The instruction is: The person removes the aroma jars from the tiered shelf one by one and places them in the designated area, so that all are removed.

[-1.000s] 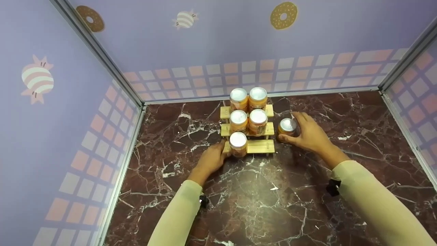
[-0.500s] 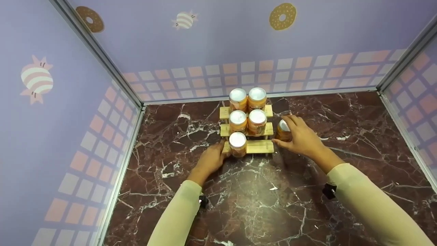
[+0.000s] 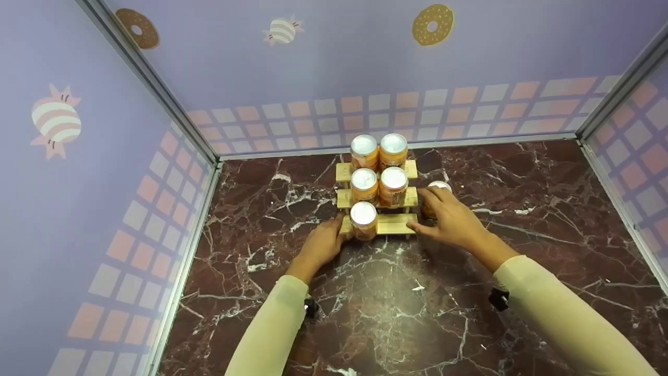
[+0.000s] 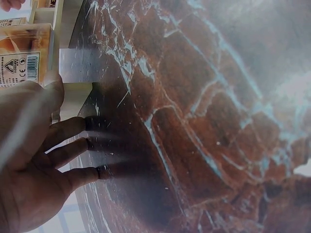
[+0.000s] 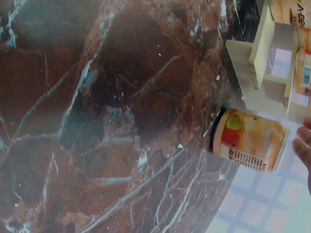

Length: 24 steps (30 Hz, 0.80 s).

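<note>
A three-tier wooden rack (image 3: 396, 224) bears several orange cans with silvery lids, two on each upper tier. One can (image 3: 364, 222) stands on the left part of the lowest tier. My left hand (image 3: 319, 244) holds that tier's left end, thumb on its edge in the left wrist view. My right hand (image 3: 451, 219) reaches over the rack's right end, thumb by the lowest tier and fingers by the middle one. It holds nothing; contact with the rack cannot be told. A loose can (image 5: 250, 140) stands upright on the table beside the rack, partly hidden by that hand in the head view.
The dark red marbled table (image 3: 376, 313) spreads around the rack. A lilac back wall (image 3: 334, 68) rises behind it, and side walls close off the left (image 3: 104, 209) and right (image 3: 642, 130).
My right hand has let go of the loose can and shifted left and slightly nearer, toward the rack's right end. The left hand and the rack stay put.
</note>
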Each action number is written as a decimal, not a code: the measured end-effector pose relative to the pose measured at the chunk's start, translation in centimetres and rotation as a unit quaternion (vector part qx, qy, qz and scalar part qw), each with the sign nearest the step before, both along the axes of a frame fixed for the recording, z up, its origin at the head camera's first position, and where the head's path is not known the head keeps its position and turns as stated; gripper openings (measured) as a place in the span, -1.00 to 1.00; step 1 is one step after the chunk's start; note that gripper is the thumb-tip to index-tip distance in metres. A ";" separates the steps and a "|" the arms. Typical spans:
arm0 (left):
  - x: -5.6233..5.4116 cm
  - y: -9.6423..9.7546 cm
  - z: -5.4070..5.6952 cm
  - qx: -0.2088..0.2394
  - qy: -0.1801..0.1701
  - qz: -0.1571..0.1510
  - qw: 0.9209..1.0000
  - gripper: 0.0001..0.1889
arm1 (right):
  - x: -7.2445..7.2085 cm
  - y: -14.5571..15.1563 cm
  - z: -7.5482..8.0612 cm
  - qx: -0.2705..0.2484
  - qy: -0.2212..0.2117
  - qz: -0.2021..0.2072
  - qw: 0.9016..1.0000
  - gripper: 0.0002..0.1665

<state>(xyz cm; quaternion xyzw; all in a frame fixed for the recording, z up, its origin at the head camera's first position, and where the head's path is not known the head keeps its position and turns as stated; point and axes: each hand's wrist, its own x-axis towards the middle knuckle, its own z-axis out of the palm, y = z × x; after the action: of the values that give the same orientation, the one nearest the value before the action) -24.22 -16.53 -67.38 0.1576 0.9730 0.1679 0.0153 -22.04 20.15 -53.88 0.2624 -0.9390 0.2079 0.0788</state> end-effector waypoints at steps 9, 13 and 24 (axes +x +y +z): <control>-0.2 0.0 0.1 -0.001 -0.008 -0.002 1.000 -0.28 | 0.7 -1.0 -0.2 0.009 0.020 0.027 0.999 0.06; -0.2 0.0 0.1 -0.002 -0.006 0.001 1.000 -0.29 | 0.9 -1.8 -0.2 0.008 0.025 0.039 0.999 0.04; -0.1 0.2 0.1 0.005 0.000 -0.006 1.000 -0.24 | 1.7 -4.0 -0.7 -0.011 0.018 0.055 0.998 -0.01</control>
<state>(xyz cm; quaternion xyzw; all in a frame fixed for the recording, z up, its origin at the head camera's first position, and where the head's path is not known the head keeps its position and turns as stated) -24.27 -16.37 -67.24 0.1632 0.9712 0.1728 0.0154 -20.37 16.14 -54.58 0.3160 -0.9193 0.2180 0.0870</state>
